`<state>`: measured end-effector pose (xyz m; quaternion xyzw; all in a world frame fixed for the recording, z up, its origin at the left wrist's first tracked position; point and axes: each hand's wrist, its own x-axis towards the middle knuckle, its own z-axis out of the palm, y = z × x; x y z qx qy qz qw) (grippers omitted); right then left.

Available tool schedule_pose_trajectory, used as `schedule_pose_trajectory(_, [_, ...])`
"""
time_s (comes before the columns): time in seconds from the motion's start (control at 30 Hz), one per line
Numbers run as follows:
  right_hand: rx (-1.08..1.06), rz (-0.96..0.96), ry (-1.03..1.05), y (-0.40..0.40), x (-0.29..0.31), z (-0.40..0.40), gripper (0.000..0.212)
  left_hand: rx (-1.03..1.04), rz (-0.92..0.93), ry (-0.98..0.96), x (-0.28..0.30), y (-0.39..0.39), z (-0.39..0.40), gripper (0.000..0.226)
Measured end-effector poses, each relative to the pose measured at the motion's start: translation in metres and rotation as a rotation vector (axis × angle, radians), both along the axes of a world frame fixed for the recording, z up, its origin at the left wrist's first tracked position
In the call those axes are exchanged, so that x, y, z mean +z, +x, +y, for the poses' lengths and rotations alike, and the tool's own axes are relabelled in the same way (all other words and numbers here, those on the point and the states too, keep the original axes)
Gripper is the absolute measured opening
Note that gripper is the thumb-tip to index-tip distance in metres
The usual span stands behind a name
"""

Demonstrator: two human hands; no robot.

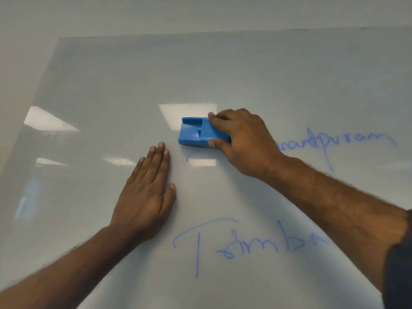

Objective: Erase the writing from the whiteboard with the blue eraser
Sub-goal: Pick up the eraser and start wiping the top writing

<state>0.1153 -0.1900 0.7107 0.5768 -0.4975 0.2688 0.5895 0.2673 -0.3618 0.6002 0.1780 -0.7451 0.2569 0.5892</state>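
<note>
A glossy white whiteboard (111, 74) fills the view. My right hand (243, 141) grips the blue eraser (196, 132) by its right end and presses it flat on the board near the middle. Blue handwriting (347, 141) runs to the right of that hand, partly hidden behind it. A short blue stroke (188, 157) shows just below the eraser. A second blue word (234, 241) lies lower down, its right end covered by my right forearm. My left hand (147, 192) lies flat on the board, fingers together, left of and below the eraser.
The board's top edge (223, 33) and left edge (42, 81) meet a plain pale wall. Ceiling light reflections (48, 120) shine on the board's left half and behind the eraser.
</note>
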Motion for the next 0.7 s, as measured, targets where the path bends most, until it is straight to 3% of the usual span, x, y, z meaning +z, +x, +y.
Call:
schedule_pose_trajectory(0.33, [-0.018,0.104,0.164,-0.015,-0.065,0.019,0.054,0.001,0.007,0.033,-0.008,0.006,-0.005,0.071])
schedule_pose_trajectory(0.7, [-0.004,-0.057,-0.007,-0.004,-0.025,0.01,0.055,0.01,0.006,-0.005,-0.011,0.006,-0.004,0.067])
